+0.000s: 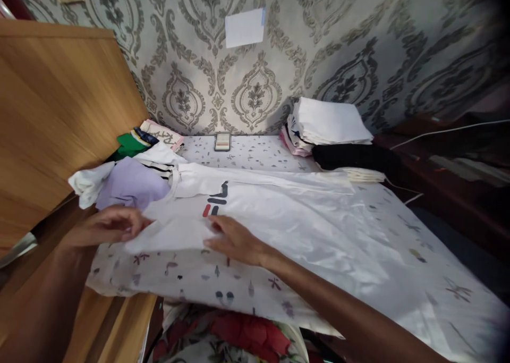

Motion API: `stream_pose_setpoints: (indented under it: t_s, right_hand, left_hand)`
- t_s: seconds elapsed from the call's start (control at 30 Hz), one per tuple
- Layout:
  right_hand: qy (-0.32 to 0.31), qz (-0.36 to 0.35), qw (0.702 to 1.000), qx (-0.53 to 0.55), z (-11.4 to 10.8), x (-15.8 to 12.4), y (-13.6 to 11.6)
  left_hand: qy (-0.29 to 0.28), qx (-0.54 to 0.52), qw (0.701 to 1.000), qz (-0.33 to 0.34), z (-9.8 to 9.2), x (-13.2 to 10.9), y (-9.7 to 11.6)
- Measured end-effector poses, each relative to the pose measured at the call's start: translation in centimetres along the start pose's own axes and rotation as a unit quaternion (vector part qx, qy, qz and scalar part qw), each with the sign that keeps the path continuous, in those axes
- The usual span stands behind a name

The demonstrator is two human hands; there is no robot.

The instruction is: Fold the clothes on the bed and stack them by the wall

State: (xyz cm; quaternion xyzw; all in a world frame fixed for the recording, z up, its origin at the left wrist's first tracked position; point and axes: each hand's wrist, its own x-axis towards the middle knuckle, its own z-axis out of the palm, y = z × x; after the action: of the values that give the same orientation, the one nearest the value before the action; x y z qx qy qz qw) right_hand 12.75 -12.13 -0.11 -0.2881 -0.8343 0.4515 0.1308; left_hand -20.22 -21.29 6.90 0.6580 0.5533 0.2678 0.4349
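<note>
A white T-shirt (279,203) with a dark and red logo lies spread across the patterned bed sheet (398,278). My left hand (105,225) pinches the edge of its sleeve at the left. Flat on the shirt just below the logo rests my right hand (235,241), fingers stretched out and pressing the cloth down.
A heap of loose clothes, lilac (129,187), white, green (129,144), sits at the left by a wooden headboard (56,113). Folded white and pink clothes (330,124) are stacked at the back right over a black garment (354,157). A small box (222,141) stands by the wall.
</note>
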Motion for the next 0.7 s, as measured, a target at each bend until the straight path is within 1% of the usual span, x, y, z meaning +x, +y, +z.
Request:
stream_pose_setpoints:
  t_s: [0.03, 0.07, 0.1, 0.13, 0.17, 0.2, 0.23, 0.27, 0.3, 0.33, 0.37, 0.4, 0.43, 0.47, 0.5, 0.53, 0.57, 0.63, 0.67, 0.7]
  right_hand:
    - [-0.063, -0.028, 0.996, 0.054, 0.4, -0.1, -0.6]
    - [-0.148, -0.059, 0.981, 0.108, 0.9, -0.4, -1.2]
    - [-0.241, -0.089, 0.954, 0.157, 1.4, -0.9, -1.8]
    - [-0.334, -0.114, 0.915, 0.196, 1.8, -1.5, -2.3]
    - [-0.412, -0.133, 0.873, 0.225, 2.2, -2.0, -2.8]
    - [-0.465, -0.143, 0.838, 0.247, 2.4, -2.4, -3.1]
    - [-0.486, -0.146, 0.822, 0.259, 2.4, -2.7, -3.3]
    - [-0.476, -0.142, 0.827, 0.263, 2.2, -2.8, -3.4]
    - [-0.435, -0.131, 0.853, 0.256, 1.7, -2.7, -3.1]
    - [-0.369, -0.113, 0.892, 0.237, 0.9, -2.6, -2.6]
    - [-0.279, -0.086, 0.935, 0.202, -0.3, -2.4, -1.8]
    - [-0.180, -0.051, 0.971, 0.147, -1.7, -2.3, -0.8]
    - [-0.075, -0.007, 0.995, 0.072, -3.4, -2.4, 0.6]
    - [0.026, 0.045, 0.998, -0.020, -5.4, -2.6, 2.1]
    - [0.110, 0.101, 0.981, -0.122, -7.4, -3.2, 3.7]
    - [0.173, 0.158, 0.946, -0.223, -9.4, -3.9, 5.4]
    - [0.209, 0.207, 0.904, -0.312, -11.3, -4.8, 7.0]
    - [0.224, 0.272, 0.826, -0.439, -14.5, -6.7, 10.0]
    - [0.222, 0.289, 0.799, -0.478, -15.8, -7.5, 11.3]
    - [0.221, 0.301, 0.780, -0.502, -16.7, -8.2, 12.5]
  left_hand:
    - [-0.018, -0.058, 0.998, -0.002, -0.3, -1.1, -0.3]
    - [-0.038, -0.111, 0.993, -0.009, -0.6, -1.9, -0.7]
    - [-0.048, -0.151, 0.987, -0.021, -0.7, -2.2, -1.0]
    - [-0.033, -0.172, 0.984, -0.034, -0.6, -2.0, -1.1]
    - [-0.008, -0.175, 0.983, -0.047, -0.4, -1.4, -1.2]
    - [0.019, -0.159, 0.985, -0.059, -0.2, -0.3, -1.2]
    - [0.042, -0.125, 0.989, -0.069, 0.2, 1.2, -1.1]
    - [0.058, -0.073, 0.993, -0.072, 0.7, 2.8, -1.1]
    - [0.069, -0.003, 0.995, -0.070, 1.3, 4.6, -1.1]
    - [0.073, 0.079, 0.992, -0.062, 1.9, 6.3, -1.3]
    - [0.073, 0.166, 0.982, -0.052, 2.5, 8.0, -1.6]
    - [0.071, 0.247, 0.966, -0.040, 3.0, 9.5, -2.1]
    - [0.069, 0.317, 0.946, -0.030, 3.5, 10.8, -2.7]
    - [0.069, 0.372, 0.925, -0.024, 3.8, 11.9, -3.3]
    - [0.069, 0.412, 0.908, -0.022, 4.0, 12.9, -4.0]
    - [0.069, 0.440, 0.895, -0.023, 4.1, 13.7, -4.6]
    - [0.070, 0.459, 0.885, -0.025, 4.1, 14.4, -5.2]
    - [0.074, 0.486, 0.871, -0.026, 3.9, 15.3, -5.8]
    - [0.074, 0.497, 0.864, -0.024, 3.9, 15.7, -6.0]
    - [0.075, 0.504, 0.860, -0.021, 3.8, 15.9, -6.1]
